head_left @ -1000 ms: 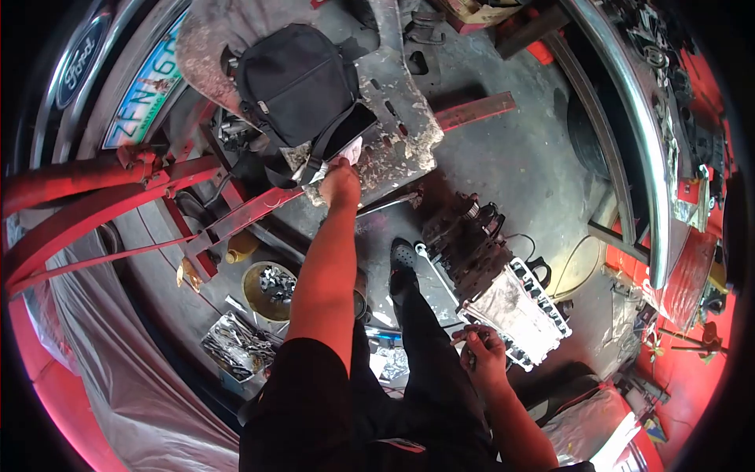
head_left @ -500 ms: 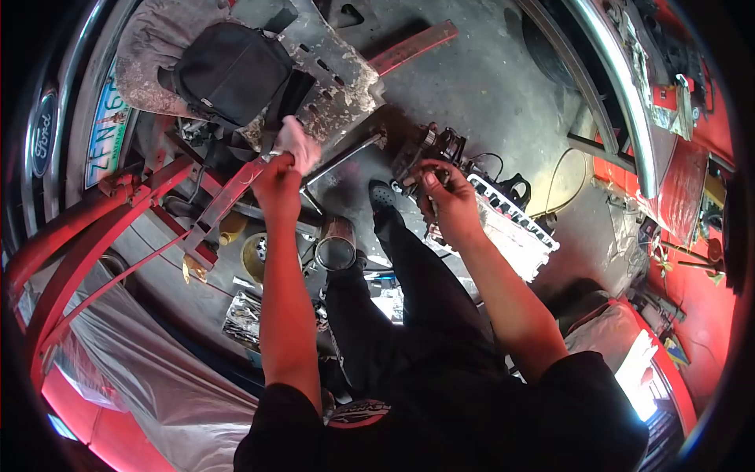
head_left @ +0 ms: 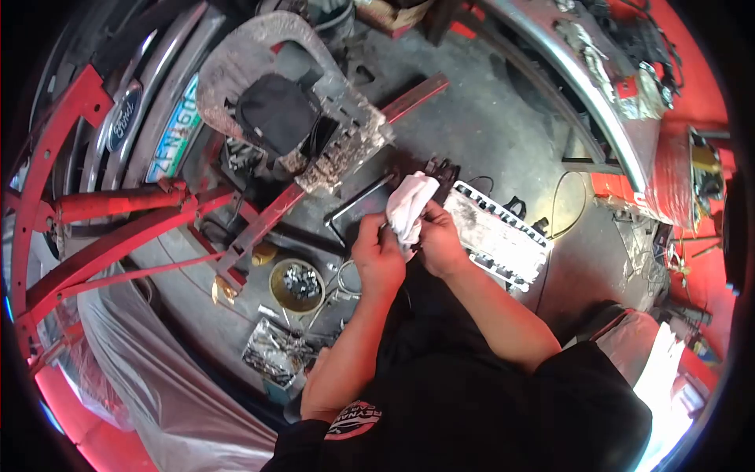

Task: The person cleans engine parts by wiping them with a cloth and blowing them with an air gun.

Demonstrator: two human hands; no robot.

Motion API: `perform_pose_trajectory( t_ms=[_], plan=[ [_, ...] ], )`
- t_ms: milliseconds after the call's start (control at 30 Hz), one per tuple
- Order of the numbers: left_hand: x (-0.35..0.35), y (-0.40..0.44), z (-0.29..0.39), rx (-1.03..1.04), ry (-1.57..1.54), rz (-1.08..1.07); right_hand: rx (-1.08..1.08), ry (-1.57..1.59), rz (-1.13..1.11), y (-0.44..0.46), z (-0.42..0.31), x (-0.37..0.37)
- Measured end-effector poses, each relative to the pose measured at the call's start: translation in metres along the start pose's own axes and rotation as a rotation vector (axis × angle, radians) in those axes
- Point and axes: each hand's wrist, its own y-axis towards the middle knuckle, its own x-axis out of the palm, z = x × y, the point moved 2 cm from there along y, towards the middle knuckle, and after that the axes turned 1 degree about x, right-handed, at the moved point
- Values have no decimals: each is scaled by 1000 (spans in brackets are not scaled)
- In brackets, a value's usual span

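A pale pinkish rag (head_left: 410,200) is bunched between my two hands in front of my body. My left hand (head_left: 379,258) is closed around its lower left side. From the other side, my right hand (head_left: 443,242) pinches at the cloth, and any small part inside the fingers is hidden. Just right of my hands lies a long, light-coloured engine part (head_left: 497,234) with dark slots along its edges, on the floor. Dark mechanical parts (head_left: 442,171) sit behind the rag, partly covered by it.
A black backpack (head_left: 277,114) rests on a dirty plastic chair (head_left: 216,71). Red steel framework (head_left: 118,271) stands at left. A round pan of small metal parts (head_left: 297,288) and a tool tray (head_left: 271,346) lie at lower left. A long-handled bar (head_left: 358,198) lies near my left hand.
My left hand has brought the rag from beside the chair rightward to my right hand. The small dark part seen in my right hand earlier is now hidden. My view has shifted.
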Motion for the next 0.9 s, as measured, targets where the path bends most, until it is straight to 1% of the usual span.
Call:
perform_pose_trajectory(
  t_ms=[33, 67, 100, 133, 167, 200, 233, 267, 300, 333, 367, 400, 433, 467, 533, 567, 600, 633, 667, 700, 733, 767, 800, 833, 867, 900],
  plan=[
    [-3, -9, 2, -47, -157, 30, 5, -8, 59, -12, -2, 6],
    [-2, -14, 1, -98, -318, 55, 18, -77, 53, -25, -5, 4],
    [1, -15, 16, -186, -553, 96, -62, -116, -58, -36, -14, 7],
    [-2, -24, 32, -374, -912, -91, -125, -153, -161, -52, -20, 12],
    [-7, -27, 55, -473, -1059, -168, -247, -287, -184, -66, -26, 18],
    [-10, -31, 67, -569, -1201, -232, -275, -442, -183, -85, -35, 23],
    [-9, -37, 66, -682, -1071, -177, -461, -572, -238, -94, -38, 20],
    [-8, -45, 46, -593, -958, -161, -653, -697, -290, -106, -38, 16],
    [-11, -43, 27, -456, -516, -74, -459, -547, -242, -123, -42, 12],
    [-15, -42, 17, -307, -89, 10, -427, -443, -208, -142, -53, 12],
    [-23, -47, 12, -369, -467, 25, -384, -246, -244, -156, -55, 1],
    [-27, -48, 22, -417, -847, 31, -350, -49, -280, -167, -61, -9],
    [-31, -59, 34, -413, -855, 64, -336, -32, -242, -179, -68, -17],
    [-35, -71, 51, -422, -871, -90, -356, -30, -226, -188, -73, -26],
    [-17, -102, 72, -254, -741, -211, -280, 6, -213, -199, -75, -42],
    [-6, -120, 86, -91, -410, -335, -274, 7, -177, -202, -74, -49],
    [8, -137, 109, 4, -300, -485, -284, 59, 39, -206, -69, -46],
    [32, -152, 124, 302, -228, -291, -252, 68, 48, -210, -65, -54],
    [43, -161, 126, 390, 19, -175, -227, 75, 58, -215, -67, -62],
    [58, -166, 121, 416, -10, -182, -277, 186, 68, -223, -69, -68],
    [74, -172, 118, 436, -43, -201, -300, 192, 93, -231, -76, -79],
    [89, -179, 125, 441, -59, -237, -353, 105, 142, -241, -85, -93],
    [103, -187, 130, 292, -140, -316, -395, 20, 193, -252, -91, -109],
    [116, -195, 134, 138, -210, -386, -378, -1, 207, -256, -92, -135],
    [132, -196, 134, -43, -215, -421, -467, -158, 183, -267, -102, -144],
    [151, -197, 134, -310, -507, -482, -590, -373, 133, -280, -115, -143]
  ],
)
